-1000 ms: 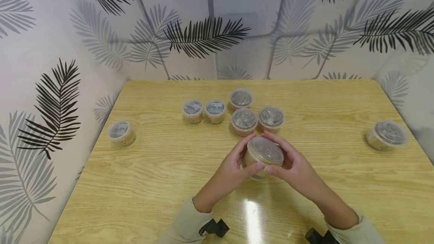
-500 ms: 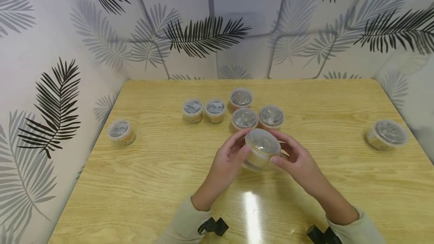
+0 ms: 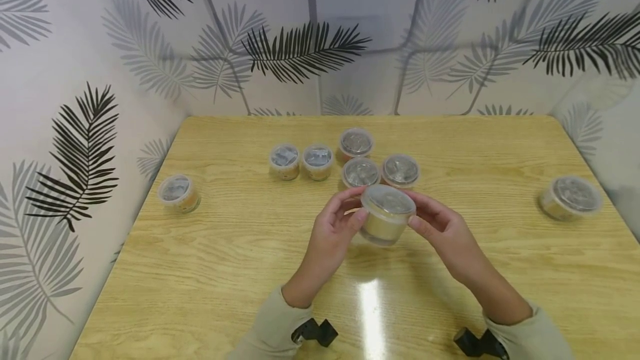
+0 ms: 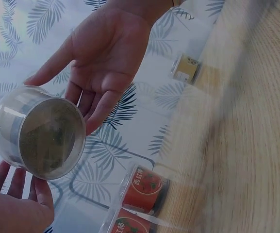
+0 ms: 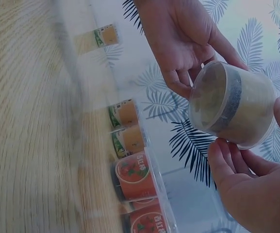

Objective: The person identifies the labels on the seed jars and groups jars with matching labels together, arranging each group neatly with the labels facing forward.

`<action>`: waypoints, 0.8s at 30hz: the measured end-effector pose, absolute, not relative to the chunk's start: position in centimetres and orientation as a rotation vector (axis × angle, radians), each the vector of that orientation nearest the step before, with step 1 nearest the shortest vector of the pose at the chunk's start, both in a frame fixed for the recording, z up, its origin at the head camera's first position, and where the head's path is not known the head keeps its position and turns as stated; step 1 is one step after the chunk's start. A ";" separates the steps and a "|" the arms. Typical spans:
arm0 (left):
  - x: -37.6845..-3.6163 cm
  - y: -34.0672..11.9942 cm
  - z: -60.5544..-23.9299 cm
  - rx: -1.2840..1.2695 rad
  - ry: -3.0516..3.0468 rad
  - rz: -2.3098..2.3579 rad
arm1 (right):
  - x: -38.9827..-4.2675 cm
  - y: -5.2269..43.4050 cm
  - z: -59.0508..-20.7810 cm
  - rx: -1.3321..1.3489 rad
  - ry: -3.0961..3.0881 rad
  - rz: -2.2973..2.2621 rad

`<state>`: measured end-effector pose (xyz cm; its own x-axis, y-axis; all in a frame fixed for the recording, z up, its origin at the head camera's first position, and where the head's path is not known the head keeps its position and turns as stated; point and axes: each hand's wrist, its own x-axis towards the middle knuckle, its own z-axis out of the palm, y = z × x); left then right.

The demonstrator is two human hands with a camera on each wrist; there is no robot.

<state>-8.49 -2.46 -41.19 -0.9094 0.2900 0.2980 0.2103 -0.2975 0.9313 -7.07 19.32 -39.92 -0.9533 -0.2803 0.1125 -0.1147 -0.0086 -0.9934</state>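
We hold a tub (image 3: 386, 214) above the worktop (image 3: 225, 271), lifted clear of it, just in front of a cluster of three red tubs (image 3: 372, 160). Our left hand (image 3: 334, 228) curls its fingers (image 3: 358, 221) against the tub's left side; our right hand (image 3: 445, 232) cups the right side with fingers (image 3: 419, 225) bent round it. The tub has a clear lid and tan contents, and tilts slightly. Two small tubs (image 3: 301, 161) sit left of the cluster. A lone tub (image 3: 178, 193) stands far left of it, another (image 3: 571, 198) far right.
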 end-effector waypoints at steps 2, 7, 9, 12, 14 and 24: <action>-8.5 -2.5 -41.2 0.644 1.830 2.388 | -7.1 19.2 -39.9 -0.471 2.100 -2.105; -8.6 -2.5 -41.3 0.605 1.821 2.286 | -7.2 18.8 -40.1 -0.522 2.077 -2.064; -8.5 -2.4 -41.2 0.599 1.834 2.223 | -7.2 18.7 -40.2 -0.520 2.059 -2.045; -8.1 -2.4 -40.2 0.606 1.851 2.120 | -7.1 18.5 -40.4 -0.543 2.020 -2.031; -7.7 -2.4 -39.5 0.607 1.869 2.058 | -7.1 18.4 -40.4 -0.566 1.992 -2.028; -7.1 -2.4 -38.6 0.651 1.902 2.098 | -7.1 18.6 -40.4 -0.535 2.068 -1.986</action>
<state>-7.09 -2.37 -38.58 -0.8731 0.4584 0.1659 0.1203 -0.1272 0.9846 -7.09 18.59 -40.39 -0.9083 -0.4087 0.0887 -0.1052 0.0181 -0.9943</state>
